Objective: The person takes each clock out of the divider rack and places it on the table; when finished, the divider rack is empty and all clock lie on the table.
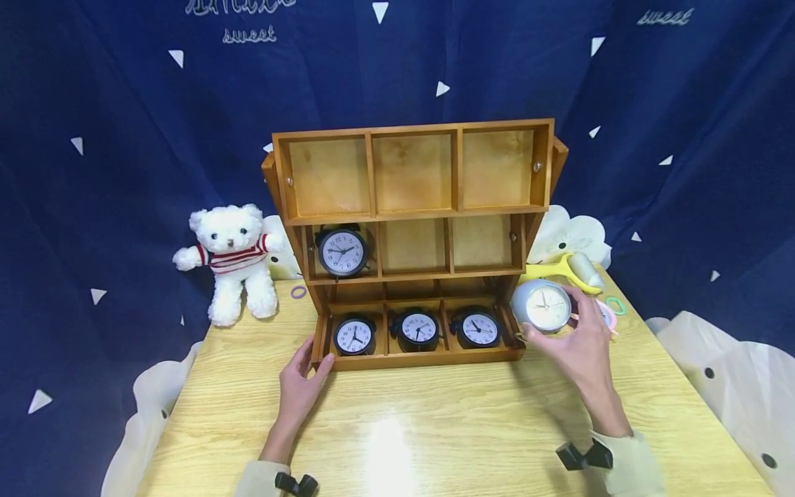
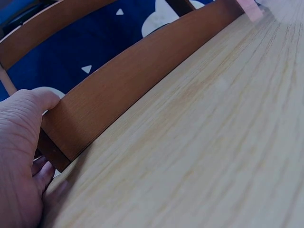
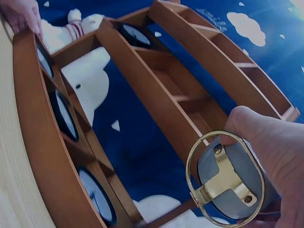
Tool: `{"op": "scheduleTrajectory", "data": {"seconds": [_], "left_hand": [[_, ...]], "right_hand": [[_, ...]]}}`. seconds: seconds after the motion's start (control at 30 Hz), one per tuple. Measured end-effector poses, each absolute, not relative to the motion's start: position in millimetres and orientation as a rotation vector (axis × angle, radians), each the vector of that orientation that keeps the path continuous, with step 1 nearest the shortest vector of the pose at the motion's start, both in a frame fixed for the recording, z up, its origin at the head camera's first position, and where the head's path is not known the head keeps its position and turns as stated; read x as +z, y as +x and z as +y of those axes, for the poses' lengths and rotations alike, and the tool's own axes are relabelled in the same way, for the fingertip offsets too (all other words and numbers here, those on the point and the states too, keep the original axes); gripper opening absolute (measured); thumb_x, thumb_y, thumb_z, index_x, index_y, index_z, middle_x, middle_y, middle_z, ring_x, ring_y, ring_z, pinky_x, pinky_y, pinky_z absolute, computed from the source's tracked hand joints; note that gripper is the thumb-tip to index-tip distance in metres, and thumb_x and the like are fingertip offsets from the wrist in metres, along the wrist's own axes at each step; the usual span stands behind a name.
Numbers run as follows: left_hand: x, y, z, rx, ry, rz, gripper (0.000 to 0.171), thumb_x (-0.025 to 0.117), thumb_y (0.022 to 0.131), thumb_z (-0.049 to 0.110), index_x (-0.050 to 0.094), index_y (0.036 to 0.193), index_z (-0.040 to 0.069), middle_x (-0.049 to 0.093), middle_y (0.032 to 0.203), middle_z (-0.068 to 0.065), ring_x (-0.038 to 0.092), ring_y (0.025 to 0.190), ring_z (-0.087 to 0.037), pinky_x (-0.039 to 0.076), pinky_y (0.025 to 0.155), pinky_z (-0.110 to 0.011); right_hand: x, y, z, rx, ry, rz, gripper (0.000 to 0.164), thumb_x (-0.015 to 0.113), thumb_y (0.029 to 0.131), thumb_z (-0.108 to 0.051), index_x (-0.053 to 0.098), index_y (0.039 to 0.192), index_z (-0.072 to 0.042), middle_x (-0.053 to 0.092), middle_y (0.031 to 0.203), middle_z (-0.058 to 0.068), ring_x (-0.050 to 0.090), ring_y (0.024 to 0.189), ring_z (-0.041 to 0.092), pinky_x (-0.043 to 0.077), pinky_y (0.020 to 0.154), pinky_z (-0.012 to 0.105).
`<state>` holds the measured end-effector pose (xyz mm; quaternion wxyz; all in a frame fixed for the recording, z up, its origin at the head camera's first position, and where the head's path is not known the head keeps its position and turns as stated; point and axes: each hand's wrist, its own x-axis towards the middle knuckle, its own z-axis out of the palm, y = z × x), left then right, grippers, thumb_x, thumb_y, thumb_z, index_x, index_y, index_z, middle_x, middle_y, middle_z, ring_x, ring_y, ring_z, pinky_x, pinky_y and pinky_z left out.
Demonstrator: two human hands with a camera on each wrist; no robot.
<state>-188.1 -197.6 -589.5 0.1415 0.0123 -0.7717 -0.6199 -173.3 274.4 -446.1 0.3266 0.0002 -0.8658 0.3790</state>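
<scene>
My left hand grips the front left corner of a three-tier wooden shelf, thumb over the front board and fingers along the side. In my right hand is a pale blue-grey alarm clock, held between thumb and fingers just right of the shelf. Its dial faces the head camera; the right wrist view shows its gold ring stand. Black alarm clocks fill the bottom tier: one left, one middle, one right. Another black clock sits in the middle tier's left compartment.
Left of the shelf a white teddy bear in a striped top leans at the back. A yellow-handled roller, a green ring and a pink item lie behind my right hand. A purple ring is near the bear.
</scene>
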Motion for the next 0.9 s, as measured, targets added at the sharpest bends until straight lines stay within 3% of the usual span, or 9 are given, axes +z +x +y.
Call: {"op": "scheduleTrajectory", "data": {"seconds": [0.23, 0.4, 0.53, 0.67, 0.9], "left_hand": [[-589, -191, -199, -1.787, 0.035, -2.229, 0.067, 0.080, 0.095, 0.024, 0.051, 0.152, 0.003, 0.053, 0.153, -0.019, 0.050, 0.143, -0.032, 0.040, 0.115, -0.038], [-587, -190, -199, -1.781, 0.041, -2.228, 0.067, 0.080, 0.095, 0.022, 0.051, 0.152, 0.002, 0.053, 0.154, -0.019, 0.050, 0.143, -0.031, 0.042, 0.112, -0.025], [-588, -188, -198, -1.795, 0.042, -2.222, 0.068, 0.080, 0.095, 0.019, 0.050, 0.152, 0.000, 0.053, 0.153, -0.020, 0.050, 0.143, -0.031, 0.040, 0.107, -0.012], [-591, -187, -198, -1.806, 0.035, -2.215, 0.067, 0.080, 0.095, 0.018, 0.051, 0.152, 0.000, 0.053, 0.153, -0.019, 0.050, 0.143, -0.031, 0.040, 0.109, -0.015], [-589, -187, -197, -1.807, 0.034, -2.214, 0.067, 0.080, 0.095, 0.018, 0.051, 0.152, 0.000, 0.054, 0.152, -0.020, 0.050, 0.142, -0.031, 0.040, 0.107, -0.012]], "right_hand": [[-450, -175, 299, 0.987, -0.125, -2.334, 0.083, 0.095, 0.066, -0.019, 0.057, 0.136, 0.004, 0.065, 0.116, 0.024, 0.062, 0.104, 0.030, 0.040, 0.076, 0.003], [-460, -184, 315, 0.970, -0.136, -2.434, 0.084, 0.096, 0.070, -0.026, 0.057, 0.138, 0.003, 0.066, 0.118, 0.028, 0.068, 0.099, 0.042, 0.039, 0.070, 0.004], [-473, -193, 326, 0.934, -0.109, -2.478, 0.079, 0.095, 0.070, -0.024, 0.059, 0.135, 0.005, 0.066, 0.117, 0.028, 0.067, 0.093, 0.041, 0.043, 0.069, 0.017], [-487, -205, 335, 0.919, -0.097, -2.534, 0.080, 0.094, 0.071, -0.023, 0.057, 0.134, 0.009, 0.066, 0.117, 0.031, 0.062, 0.097, 0.041, 0.046, 0.074, 0.037], [-507, -229, 348, 0.911, -0.105, -2.673, 0.085, 0.093, 0.076, -0.031, 0.051, 0.136, 0.012, 0.065, 0.117, 0.035, 0.064, 0.099, 0.045, 0.049, 0.075, 0.045]]}}
